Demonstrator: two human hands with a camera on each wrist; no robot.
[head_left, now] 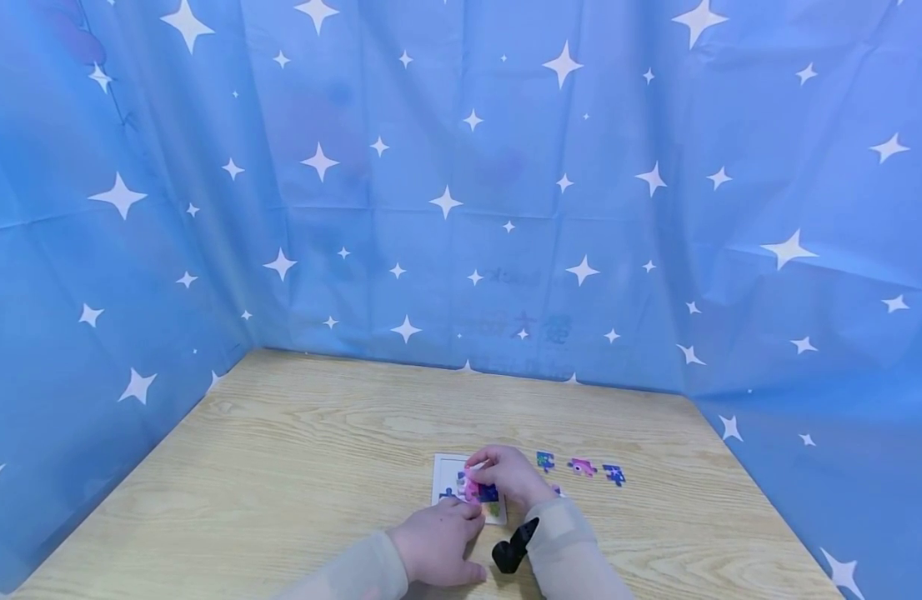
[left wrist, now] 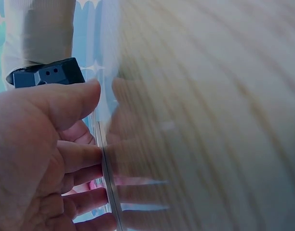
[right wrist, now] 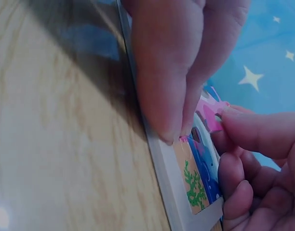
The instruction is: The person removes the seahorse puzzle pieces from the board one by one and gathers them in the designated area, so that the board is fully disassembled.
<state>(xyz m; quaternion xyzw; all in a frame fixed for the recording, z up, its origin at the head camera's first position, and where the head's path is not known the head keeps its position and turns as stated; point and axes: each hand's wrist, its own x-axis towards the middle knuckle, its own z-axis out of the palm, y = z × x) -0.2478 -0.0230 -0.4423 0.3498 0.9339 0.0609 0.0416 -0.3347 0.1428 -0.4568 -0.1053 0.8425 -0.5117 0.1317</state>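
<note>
A small white-framed jigsaw puzzle board (head_left: 440, 477) lies on the wooden table, partly covered by both hands. In the head view, my left hand (head_left: 441, 543) rests its fingertips at the board's near edge, thumb out to the side. My right hand (head_left: 508, 477) reaches over the board from the right. Between its thumb and finger it pinches a pink puzzle piece (right wrist: 208, 114), tilted up from the board in the right wrist view. Beside it, fitted pieces show a green seaweed picture (right wrist: 194, 187) on sand and blue.
Right of the board lie several loose pieces: a blue-green one (head_left: 545, 461), a pink one with an eye (head_left: 582, 467) and a dark blue one (head_left: 614, 474). A black camera (head_left: 515, 547) sits on the right wrist. Blue star-patterned curtain (head_left: 446, 250) borders the table (head_left: 318, 433).
</note>
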